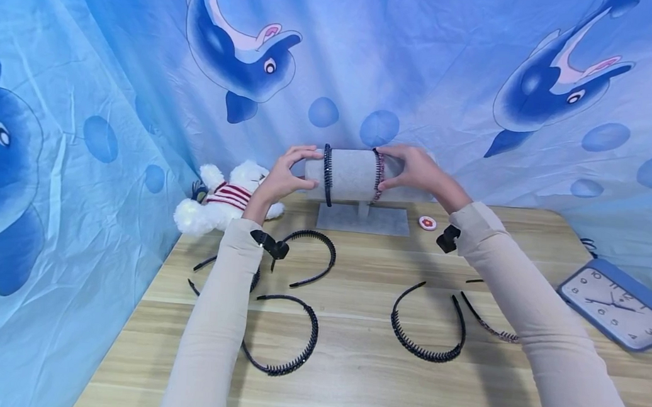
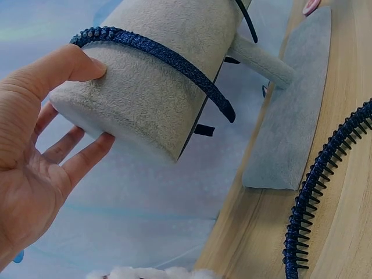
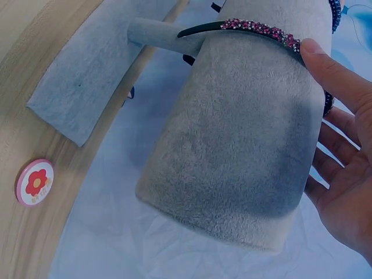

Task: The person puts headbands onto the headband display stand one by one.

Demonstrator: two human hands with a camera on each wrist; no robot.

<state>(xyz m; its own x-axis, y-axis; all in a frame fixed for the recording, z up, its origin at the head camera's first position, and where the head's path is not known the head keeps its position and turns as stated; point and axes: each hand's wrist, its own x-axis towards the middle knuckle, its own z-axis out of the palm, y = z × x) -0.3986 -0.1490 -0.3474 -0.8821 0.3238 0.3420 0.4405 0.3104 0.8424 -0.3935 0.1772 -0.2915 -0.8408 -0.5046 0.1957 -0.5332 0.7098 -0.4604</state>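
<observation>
Cupping the left end of the display roll (image 1: 353,175), just beside the blue-black headband (image 1: 327,169), with a widely curved left hand (image 1: 284,175), pinching the pink-beaded headband (image 3: 261,27) around it with a half-curled right hand (image 1: 416,169), possibly risking tipping the stand base (image 1: 361,222) through uneven pressure.

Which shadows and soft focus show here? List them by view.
Head: a soft shadow lies on the table beside the right sleeve; right wrist: a shadow darkens the grey roll near the right hand; left wrist: the grey roll looks crisp, the backdrop softer.
</observation>
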